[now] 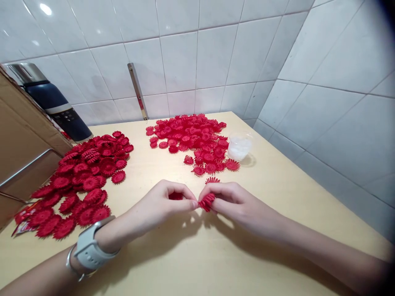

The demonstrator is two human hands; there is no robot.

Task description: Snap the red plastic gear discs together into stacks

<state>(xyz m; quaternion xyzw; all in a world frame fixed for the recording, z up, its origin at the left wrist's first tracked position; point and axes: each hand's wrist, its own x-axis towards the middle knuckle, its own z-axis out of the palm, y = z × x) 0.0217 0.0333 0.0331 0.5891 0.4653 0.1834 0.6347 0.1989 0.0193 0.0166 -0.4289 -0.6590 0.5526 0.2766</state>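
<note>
A small red fringed paper-like flower (207,202) is held above the table between my two hands. My right hand (231,199) has its fingers closed around it. My left hand (175,201), with a pale watch on the wrist, pinches at the flower's left edge. Another patch of red shows inside the curl of my left fingers; whether it is held or lies behind, I cannot tell. Just beyond my right fingers a red fringed disc (212,180) is partly hidden. A large pile of red fringed discs (191,133) lies farther back.
A second heap of fringed discs (89,172) covers the table's left side, beside a cardboard box (24,123) and a dark blue flask (63,105). A clear plastic cup (240,147) with white contents stands right of the back pile. Tiled walls (182,61) border the table (277,185).
</note>
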